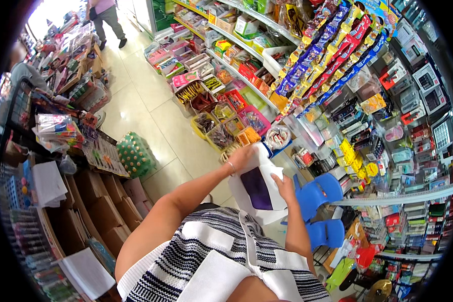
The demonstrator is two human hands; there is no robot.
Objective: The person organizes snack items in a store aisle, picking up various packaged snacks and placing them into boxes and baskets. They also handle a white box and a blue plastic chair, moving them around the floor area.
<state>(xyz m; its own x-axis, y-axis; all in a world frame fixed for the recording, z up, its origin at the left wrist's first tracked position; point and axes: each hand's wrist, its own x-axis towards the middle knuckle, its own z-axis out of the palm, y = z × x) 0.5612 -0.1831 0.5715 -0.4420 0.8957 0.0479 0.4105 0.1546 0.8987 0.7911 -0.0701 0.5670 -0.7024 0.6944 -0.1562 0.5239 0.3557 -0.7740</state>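
Both of my hands hold a white paper piece [271, 194] in front of my body. A dark purple rectangle [256, 188] shows in the middle of it; whether this is a folder, bag or flat box cannot be told. My left hand [242, 157], with a bracelet at the wrist, grips the far edge, its fingertips partly hidden by the paper. My right hand [283, 185] pinches the right side, thumb on top. Just beyond the left hand are small bins of packaged goods [221, 136] and a round clear-wrapped package [278, 137].
Blue plastic chairs [326, 188] stand to the right by a glass display case [396, 196]. Snack packet strips [324, 56] hang at the upper right. Cardboard boxes [98, 211] fill shelving on the left. A green wrapped bundle [136, 154] sits on the tiled floor [173, 128]. A person [109, 22] stands farther off.
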